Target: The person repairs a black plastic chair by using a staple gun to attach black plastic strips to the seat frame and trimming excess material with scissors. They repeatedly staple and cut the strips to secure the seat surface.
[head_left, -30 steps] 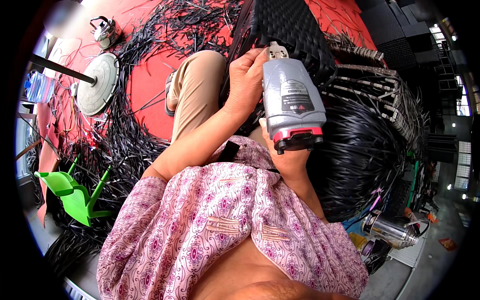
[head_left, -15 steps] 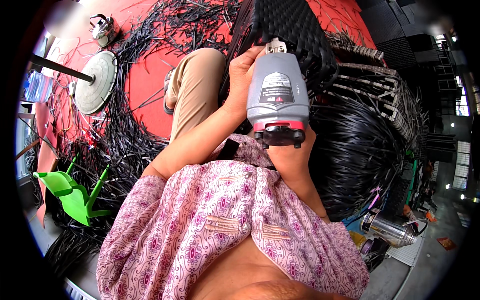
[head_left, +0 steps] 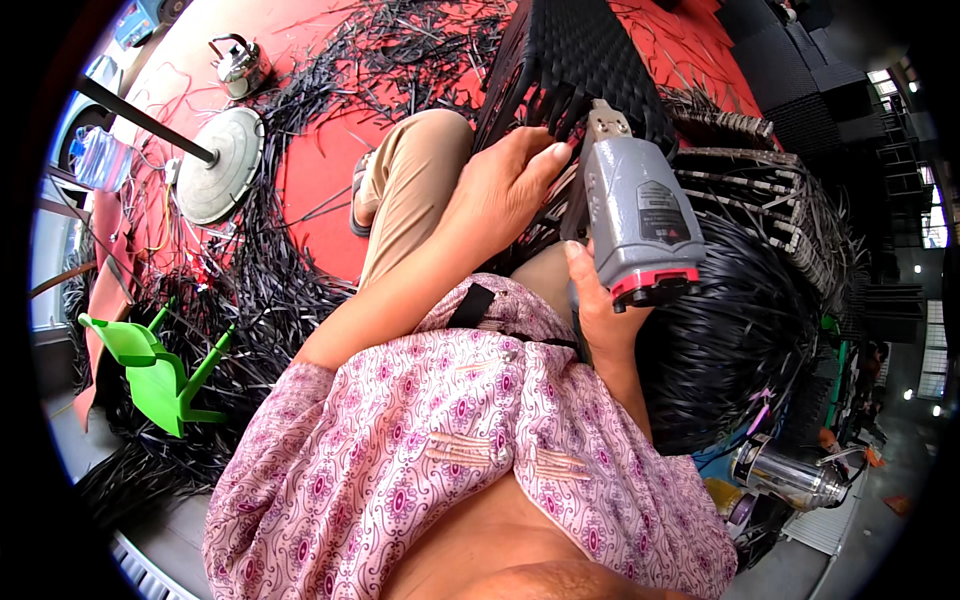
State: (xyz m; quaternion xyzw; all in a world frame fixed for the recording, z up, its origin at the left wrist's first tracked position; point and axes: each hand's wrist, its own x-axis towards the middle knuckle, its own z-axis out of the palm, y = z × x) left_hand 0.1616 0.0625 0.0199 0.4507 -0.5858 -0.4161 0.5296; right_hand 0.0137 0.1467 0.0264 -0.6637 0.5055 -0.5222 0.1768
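Head view
Right hand (head_left: 600, 315): grip closed around the handle of a grey power tool (head_left: 640, 225) with a red band at its rear end; the thumb lies along the tool's left side.
Power tool: held upright over the lap, its metal nose touching the edge of the black woven panel (head_left: 580, 60).
Left hand (head_left: 500, 190): fingers spread flat, not grasping; it rests on the lower edge of the woven panel, just beside the tool's nose, fingertips touching the loose strand ends.
Woven panel: stands tilted in front of the knees, near the far edge of the floor.
Floor (head_left: 310, 180): red, strewn with loose black strips (head_left: 260, 290), thickest on the left side and round the person's leg.
Left side of the floor: a round white base with a dark pole (head_left: 225, 165), a metal kettle (head_left: 240, 65) near the far left corner, a green plastic chair (head_left: 150, 365) tipped over among the strips.
Right side: a heap of black strands (head_left: 740, 340) just beside the right hand, and a woven frame (head_left: 770, 190) beyond it.
Near right corner: a metal flask (head_left: 785, 475) lying on its side.
Room: dark on the right, with bright windows there.
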